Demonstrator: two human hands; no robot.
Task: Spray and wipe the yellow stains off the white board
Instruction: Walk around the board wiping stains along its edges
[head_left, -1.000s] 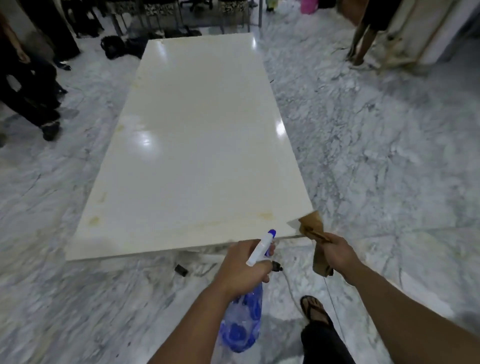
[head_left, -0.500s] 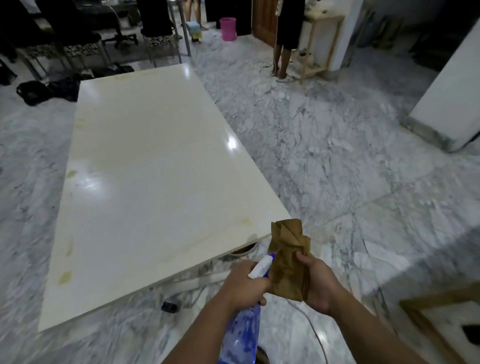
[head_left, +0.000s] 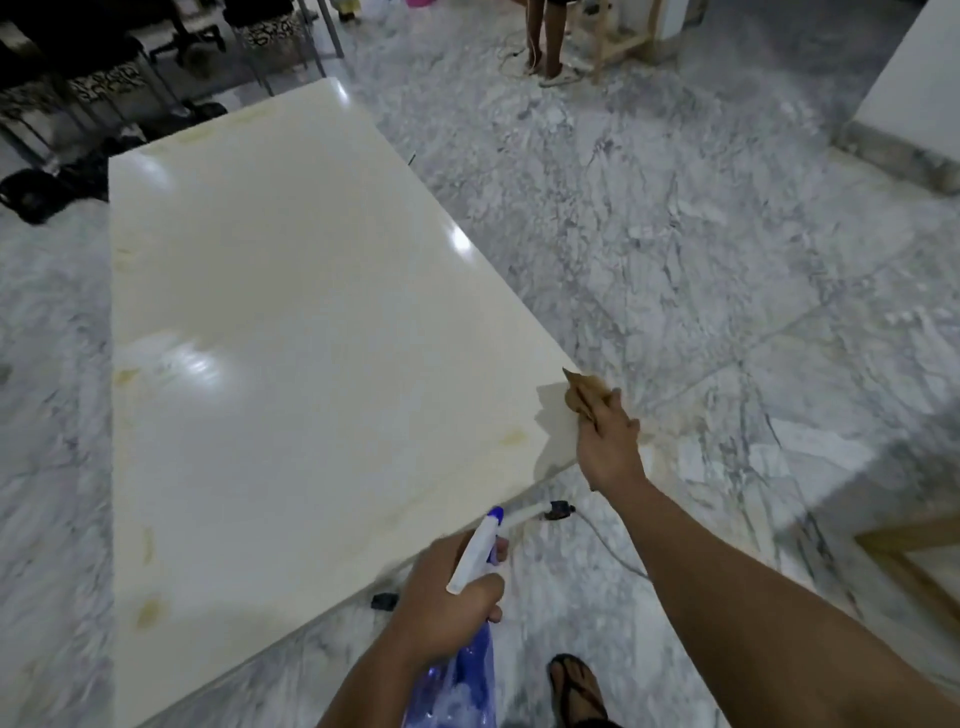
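A large glossy white board (head_left: 291, 322) lies low over the marble floor, stretching away from me. Yellow stains show near its front right corner (head_left: 514, 435), along the left edge (head_left: 148, 613) and at the far end. My right hand (head_left: 608, 447) holds a crumpled brown cloth (head_left: 584, 392) against the board's near right corner. My left hand (head_left: 447, 597) grips a blue spray bottle (head_left: 457, 680) by its white trigger head, nozzle aimed toward the board, just off the front edge.
Grey-veined marble floor (head_left: 675, 234) surrounds the board. A cable and black plug (head_left: 558, 510) lie under the front edge. Black chairs (head_left: 104, 78) stand at the far left, a person's legs (head_left: 548, 47) at the back, a wall corner (head_left: 909, 130) on the right. My sandalled foot (head_left: 574, 686) is below.
My right hand has moved from beside the bottle out to the board's right corner and put the cloth on it. The view has swung, and the left hand still holds the bottle.
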